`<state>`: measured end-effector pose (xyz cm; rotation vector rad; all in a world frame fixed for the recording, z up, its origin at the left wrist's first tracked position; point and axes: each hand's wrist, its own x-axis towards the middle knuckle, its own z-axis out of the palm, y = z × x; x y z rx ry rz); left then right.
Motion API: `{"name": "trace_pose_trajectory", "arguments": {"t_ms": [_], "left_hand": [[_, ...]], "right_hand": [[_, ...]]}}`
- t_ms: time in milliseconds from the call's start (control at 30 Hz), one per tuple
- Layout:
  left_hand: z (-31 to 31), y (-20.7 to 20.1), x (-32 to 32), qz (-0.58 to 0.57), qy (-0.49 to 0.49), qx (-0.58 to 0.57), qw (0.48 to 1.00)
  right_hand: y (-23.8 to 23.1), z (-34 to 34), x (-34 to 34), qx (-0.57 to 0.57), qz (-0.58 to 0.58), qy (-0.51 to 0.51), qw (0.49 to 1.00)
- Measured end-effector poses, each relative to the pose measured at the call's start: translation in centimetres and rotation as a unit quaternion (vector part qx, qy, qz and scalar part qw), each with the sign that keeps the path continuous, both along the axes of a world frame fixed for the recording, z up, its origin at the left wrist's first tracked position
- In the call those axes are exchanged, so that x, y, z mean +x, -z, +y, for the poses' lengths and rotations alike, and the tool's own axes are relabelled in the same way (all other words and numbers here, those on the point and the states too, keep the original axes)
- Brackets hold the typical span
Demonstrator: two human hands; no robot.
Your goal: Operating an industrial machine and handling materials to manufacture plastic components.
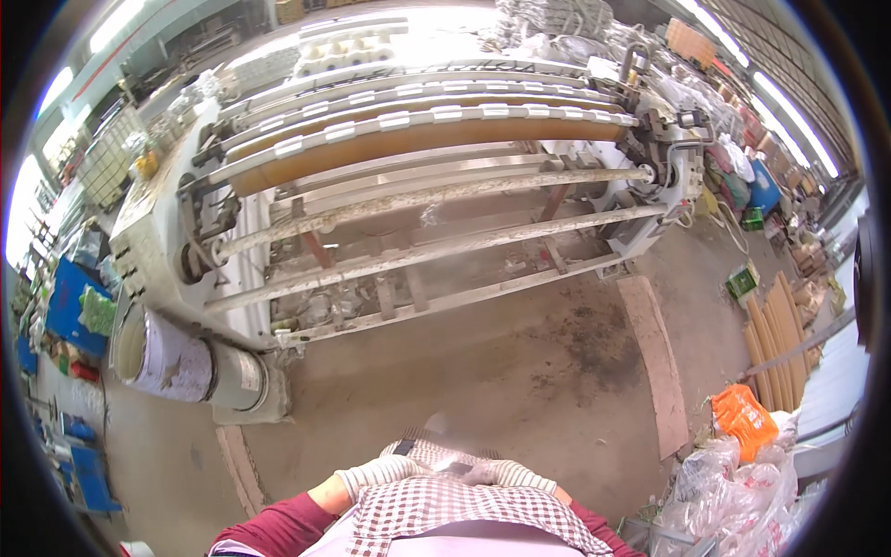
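Both of my hands are close together at the front of my body, against a brown-and-white checked apron [408, 509]. My left hand [429, 463] wears a pale knitted glove with a striped cuff. My right hand [484, 473], gloved alike, meets it from the other side. Between them is a small greyish patch, too blurred to name. The fingers of both hands are blurred and partly hidden, so their grip does not show. Beyond the hands stands a long roller machine [418, 135] with orange-brown rollers and two whitish bars [445, 257] across its near side.
A white cylinder [176, 360] lies by the machine's left end. Flat strips [654, 357] run along the floor on either side. At the right are an orange bag [742, 420], clear plastic bags [724, 487] and brown cardboard tubes [778, 348]. Blue bins [79, 302] stand far left.
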<state>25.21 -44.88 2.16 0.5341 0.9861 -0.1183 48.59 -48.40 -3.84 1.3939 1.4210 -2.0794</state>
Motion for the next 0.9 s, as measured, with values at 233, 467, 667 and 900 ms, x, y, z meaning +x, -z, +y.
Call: {"name": "trace_pose_trajectory", "arguments": {"t_ms": [233,467,667,900], "left_hand": [[6.1,1.0,1.4,-0.110,0.051,0.058,0.991],[11.1,2.6,7.3,-0.111,0.125,0.082,0.983],[13.4,3.2,13.1,-0.105,0.140,0.096,0.980],[15.0,3.1,20.2,-0.098,0.124,0.115,0.981]], "right_hand": [[3.1,3.8,3.1,0.067,0.244,0.113,0.961],[2.3,7.8,6.9,-0.109,0.389,0.303,0.863],[5.4,11.1,10.8,-0.259,0.215,0.365,0.868],[8.5,12.9,18.9,-0.092,0.262,0.229,0.933]]}}
